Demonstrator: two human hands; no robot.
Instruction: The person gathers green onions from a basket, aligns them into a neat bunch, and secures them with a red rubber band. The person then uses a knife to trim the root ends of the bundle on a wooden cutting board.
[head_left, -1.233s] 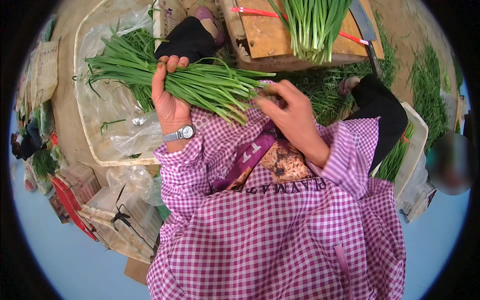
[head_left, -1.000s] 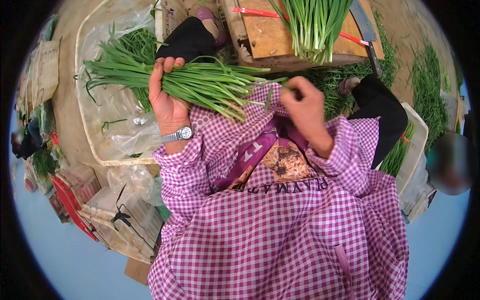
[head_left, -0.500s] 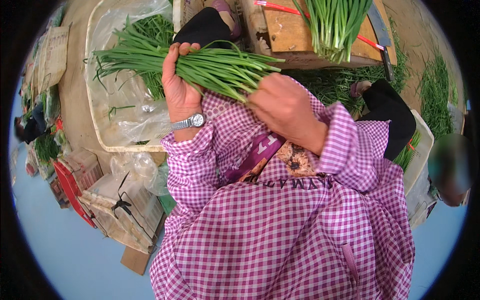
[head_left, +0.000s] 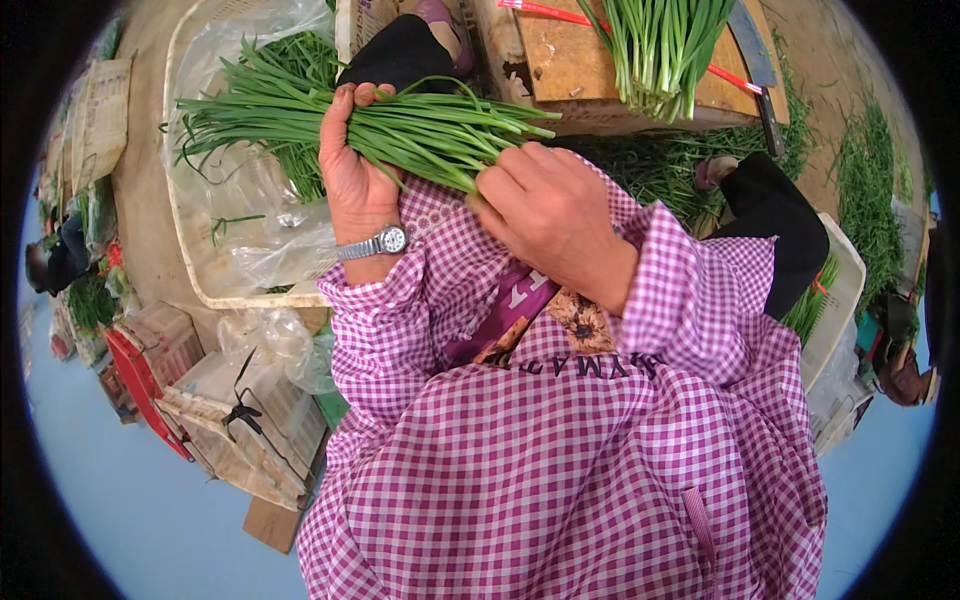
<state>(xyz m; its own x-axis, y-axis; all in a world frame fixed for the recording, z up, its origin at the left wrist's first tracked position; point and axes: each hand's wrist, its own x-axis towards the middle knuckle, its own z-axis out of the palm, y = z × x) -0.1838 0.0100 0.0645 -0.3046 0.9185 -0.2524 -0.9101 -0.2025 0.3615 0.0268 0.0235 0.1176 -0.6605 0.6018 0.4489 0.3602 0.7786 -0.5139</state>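
At my far left the white crate (head_left: 255, 299) holds crumpled clear plastic (head_left: 285, 250) and loose greens (head_left: 310, 175); the leaf tips of my bunch (head_left: 430, 130) hang over it, so I judge a careless dip could tangle them with those below. My left hand (head_left: 357, 180) is closed round the bunch near its middle, holding it slantwise above my lap; if that grip slackened, stems could slide out, and if I squeezed too hard, the leaves could bruise. My right hand (head_left: 550, 210) is curled at the stem ends, though I cannot tell whether it pinches a stem; a sharp tug there could drag good stalks out too. Further right, on the wooden board (head_left: 570, 60), a second bunch (head_left: 665, 50) lies across a red tie (head_left: 735, 78), its stem ends near the front edge, where a bump could push it off. Beside it the knife (head_left: 755, 50) has its handle sticking out past the board, near my right knee (head_left: 775, 195); a shift of that leg might knock it down.
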